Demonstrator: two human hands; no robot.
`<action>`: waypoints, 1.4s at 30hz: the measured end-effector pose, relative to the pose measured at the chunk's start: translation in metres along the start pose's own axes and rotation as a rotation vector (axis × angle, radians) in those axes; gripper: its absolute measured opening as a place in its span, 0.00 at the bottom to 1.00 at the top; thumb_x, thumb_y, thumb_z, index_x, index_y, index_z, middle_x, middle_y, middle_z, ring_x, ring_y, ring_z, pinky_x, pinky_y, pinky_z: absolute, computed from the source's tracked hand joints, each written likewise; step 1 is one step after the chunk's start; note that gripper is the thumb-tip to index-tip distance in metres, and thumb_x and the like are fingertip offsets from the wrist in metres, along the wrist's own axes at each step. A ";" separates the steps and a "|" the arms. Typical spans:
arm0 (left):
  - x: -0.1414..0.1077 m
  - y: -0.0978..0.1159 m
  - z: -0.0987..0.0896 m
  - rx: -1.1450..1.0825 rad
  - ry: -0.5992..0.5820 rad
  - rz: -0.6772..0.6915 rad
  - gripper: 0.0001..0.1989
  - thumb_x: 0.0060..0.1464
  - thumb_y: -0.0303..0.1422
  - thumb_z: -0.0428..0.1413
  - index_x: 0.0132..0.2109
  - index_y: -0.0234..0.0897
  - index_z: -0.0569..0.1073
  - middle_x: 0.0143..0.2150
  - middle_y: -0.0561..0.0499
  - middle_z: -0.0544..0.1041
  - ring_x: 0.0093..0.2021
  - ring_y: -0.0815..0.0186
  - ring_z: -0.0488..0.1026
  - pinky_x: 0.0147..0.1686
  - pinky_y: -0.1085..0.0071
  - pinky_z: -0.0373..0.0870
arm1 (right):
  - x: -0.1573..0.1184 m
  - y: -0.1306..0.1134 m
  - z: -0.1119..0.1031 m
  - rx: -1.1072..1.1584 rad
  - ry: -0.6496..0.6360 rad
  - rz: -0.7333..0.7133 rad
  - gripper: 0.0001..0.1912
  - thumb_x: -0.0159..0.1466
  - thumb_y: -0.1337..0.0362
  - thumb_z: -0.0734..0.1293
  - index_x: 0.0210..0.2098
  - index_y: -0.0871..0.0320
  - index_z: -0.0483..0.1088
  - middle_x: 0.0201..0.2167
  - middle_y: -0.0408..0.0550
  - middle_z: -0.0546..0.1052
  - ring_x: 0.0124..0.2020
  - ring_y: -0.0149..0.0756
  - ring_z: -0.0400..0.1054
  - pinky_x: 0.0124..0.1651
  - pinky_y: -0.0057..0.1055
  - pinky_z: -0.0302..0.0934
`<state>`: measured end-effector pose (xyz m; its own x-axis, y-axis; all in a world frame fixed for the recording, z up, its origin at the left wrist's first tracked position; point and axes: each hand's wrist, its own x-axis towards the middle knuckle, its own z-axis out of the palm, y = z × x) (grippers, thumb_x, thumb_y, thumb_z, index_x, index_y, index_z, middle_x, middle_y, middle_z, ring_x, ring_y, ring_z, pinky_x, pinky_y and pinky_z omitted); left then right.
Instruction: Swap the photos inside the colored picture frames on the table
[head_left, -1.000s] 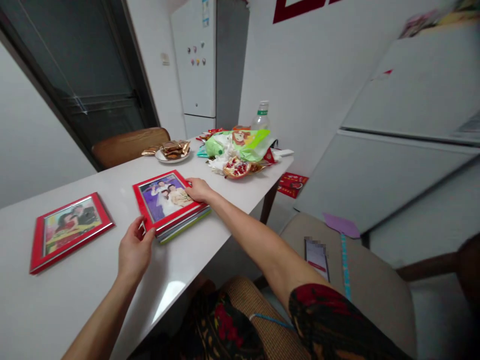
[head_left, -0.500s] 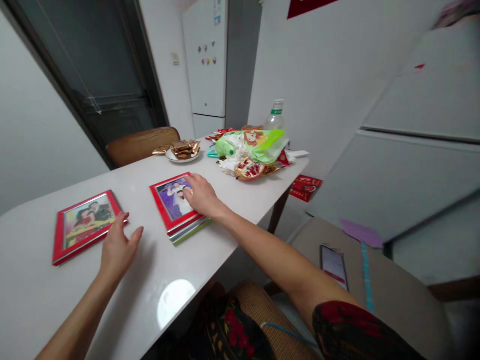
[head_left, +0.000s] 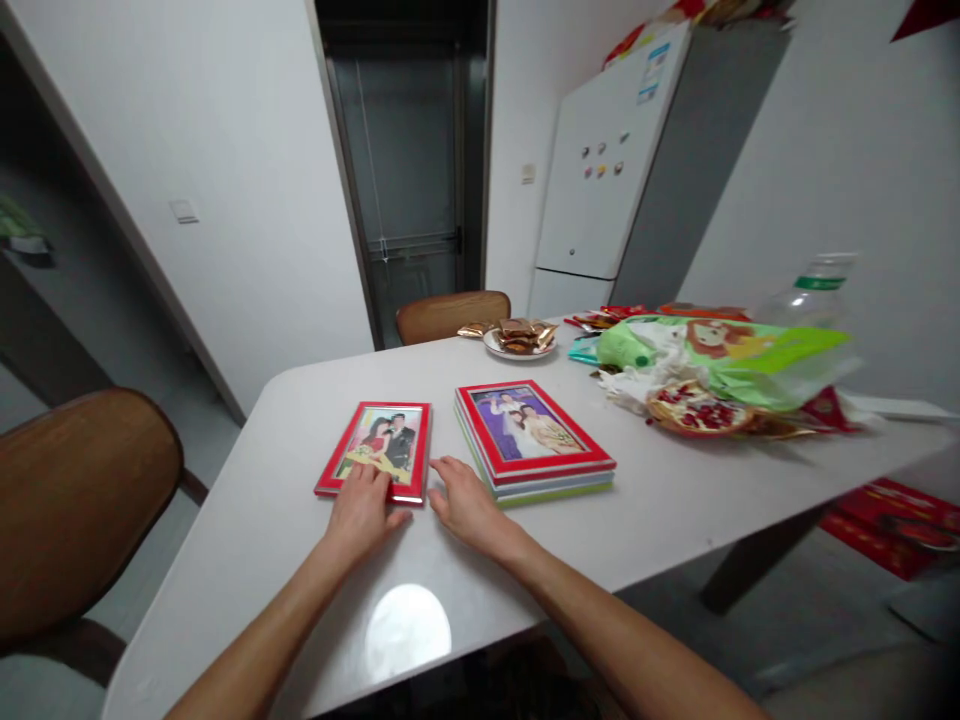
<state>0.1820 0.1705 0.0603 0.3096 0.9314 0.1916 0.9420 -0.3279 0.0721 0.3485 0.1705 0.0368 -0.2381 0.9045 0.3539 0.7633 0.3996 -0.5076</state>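
A red picture frame [head_left: 421,450] lies flat on the white table [head_left: 300,420], with a photo of two people inside. My left hand [head_left: 361,515] rests its fingers over the near edge of this frame, open and not wrapped round it. To the right is a stack of picture frames [head_left: 536,465], the top one red with a purple-backed photo, paler silvery and green edges showing beneath. My right hand [head_left: 471,512] is open, fingers apart, in the gap between the single frame and the stack. Its fingertips are close to the single frame's right side; contact is unclear.
Farther back stands a plate [head_left: 491,348] of wrapped snacks [head_left: 521,335]. At the right lie a green plastic bag [head_left: 780,355], an opened pomegranate [head_left: 694,408] and a clear bottle [head_left: 814,290]. Wooden chairs [head_left: 82,510] [head_left: 454,312] stand at the left and far side.
My right hand has left the stack's top frame and moved left beside the single frame. My left hand now rests on that frame. The view has turned left.
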 end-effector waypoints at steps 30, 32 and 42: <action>-0.105 0.015 -0.077 -0.938 0.703 -0.420 0.19 0.49 0.36 0.50 0.49 0.41 0.61 0.49 0.50 0.67 0.48 0.63 0.65 0.48 0.66 0.62 | -0.023 -0.057 0.000 0.413 -0.019 -0.146 0.18 0.57 0.62 0.58 0.47 0.59 0.63 0.46 0.52 0.68 0.48 0.36 0.61 0.50 0.38 0.55; -0.108 0.009 -0.070 -0.963 0.669 -0.478 0.20 0.49 0.37 0.51 0.50 0.40 0.61 0.48 0.49 0.68 0.46 0.62 0.67 0.46 0.66 0.64 | -0.024 -0.057 0.006 0.374 -0.065 -0.175 0.19 0.57 0.62 0.59 0.48 0.60 0.62 0.46 0.53 0.68 0.47 0.36 0.61 0.50 0.37 0.55; -0.118 -0.007 0.003 -0.850 0.332 -0.491 0.22 0.52 0.36 0.46 0.53 0.34 0.58 0.53 0.42 0.64 0.53 0.59 0.61 0.52 0.57 0.57 | -0.032 -0.040 0.007 0.033 -0.100 -0.179 0.16 0.55 0.62 0.62 0.43 0.55 0.66 0.44 0.50 0.67 0.45 0.40 0.56 0.44 0.37 0.54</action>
<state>0.1394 0.0633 0.0341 -0.2567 0.9445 0.2051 0.5120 -0.0471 0.8577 0.3216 0.1261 0.0405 -0.4283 0.8280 0.3619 0.6835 0.5588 -0.4696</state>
